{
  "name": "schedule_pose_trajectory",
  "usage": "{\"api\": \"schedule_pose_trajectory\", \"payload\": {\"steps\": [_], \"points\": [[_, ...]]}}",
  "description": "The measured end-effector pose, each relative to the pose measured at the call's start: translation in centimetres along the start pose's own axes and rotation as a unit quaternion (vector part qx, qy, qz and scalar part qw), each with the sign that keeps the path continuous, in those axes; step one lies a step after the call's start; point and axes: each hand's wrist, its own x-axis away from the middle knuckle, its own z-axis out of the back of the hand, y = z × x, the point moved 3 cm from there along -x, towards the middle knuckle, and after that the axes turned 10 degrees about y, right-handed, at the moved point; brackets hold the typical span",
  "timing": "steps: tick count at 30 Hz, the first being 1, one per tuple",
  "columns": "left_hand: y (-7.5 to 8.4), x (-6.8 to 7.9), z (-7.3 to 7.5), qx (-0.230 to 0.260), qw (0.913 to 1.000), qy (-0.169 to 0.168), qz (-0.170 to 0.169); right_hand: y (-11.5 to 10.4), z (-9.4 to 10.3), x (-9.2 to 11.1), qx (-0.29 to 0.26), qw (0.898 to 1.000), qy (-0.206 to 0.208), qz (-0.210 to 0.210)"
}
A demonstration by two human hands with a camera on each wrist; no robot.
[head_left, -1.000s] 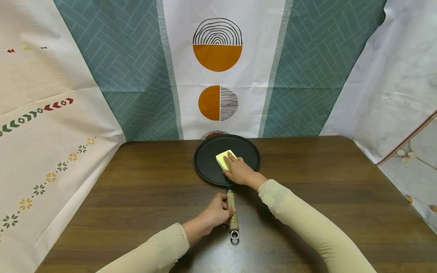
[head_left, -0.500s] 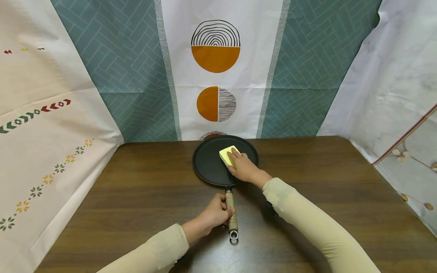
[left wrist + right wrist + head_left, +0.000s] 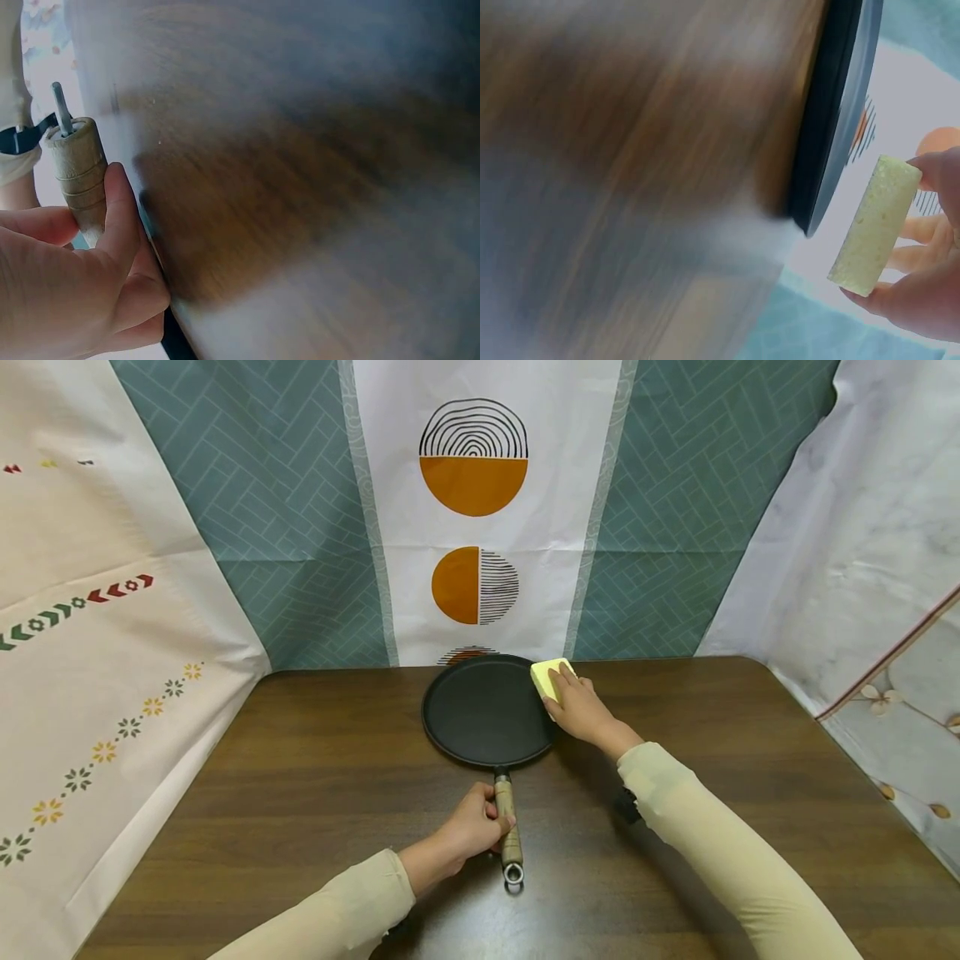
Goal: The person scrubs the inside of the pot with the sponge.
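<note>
A round black flat pan (image 3: 487, 714) lies on the table, its wooden handle (image 3: 510, 843) pointing toward me. My left hand (image 3: 472, 823) grips that handle from the left side; the left wrist view shows the ringed end of the handle (image 3: 79, 169) between thumb and fingers. Over the pan's right rim, my right hand (image 3: 585, 708) holds a yellow sponge (image 3: 547, 681). The right wrist view has the sponge (image 3: 877, 225) pinched along its edges by thumb and fingertips, with a gap between it and the pan's rim (image 3: 836, 120).
The brown wooden table (image 3: 315, 810) ends at the back against a teal and white patterned cloth (image 3: 480, 531). A cream embroidered cloth (image 3: 127, 693) hangs at the left, a marbled white one (image 3: 862, 560) at the right.
My right hand has carried the sponge from the middle of the pan rightward to its right rim. My left hand keeps its hold on the handle, and the pan stays in place.
</note>
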Motion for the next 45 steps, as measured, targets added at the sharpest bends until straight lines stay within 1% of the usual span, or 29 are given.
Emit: {"api": "schedule_pose_trajectory", "payload": {"steps": [4,13,18,28,35,41,45], "points": [[0.0,0.0,0.1,0.003,1.0,-0.001,0.003,1.9,1.0,0.2,-0.004,1.0,0.009,-0.015],[-0.2,-0.2,0.0,0.008,1.0,-0.002,0.005,5.2,2.9,1.0,-0.01,0.999,0.025,-0.025],[-0.4,-0.3,0.1,0.014,0.9999,-0.004,0.002,6.9,3.4,1.5,-0.012,0.999,0.027,-0.036],[-0.3,-0.1,0.2,0.019,0.9998,-0.007,-0.001,9.8,3.8,2.3,-0.006,0.998,0.013,-0.06],[-0.2,-0.1,0.2,0.019,0.9998,-0.005,0.0,10.9,3.4,2.8,0.011,0.997,-0.008,-0.074],[-0.2,-0.1,0.2,0.018,0.9998,-0.003,0.0,10.8,3.1,3.0,0.026,0.997,-0.006,-0.075],[-0.2,-0.1,0.2,0.023,0.9997,-0.004,0.0,10.5,2.9,3.0,0.041,0.995,-0.015,-0.085]]}}
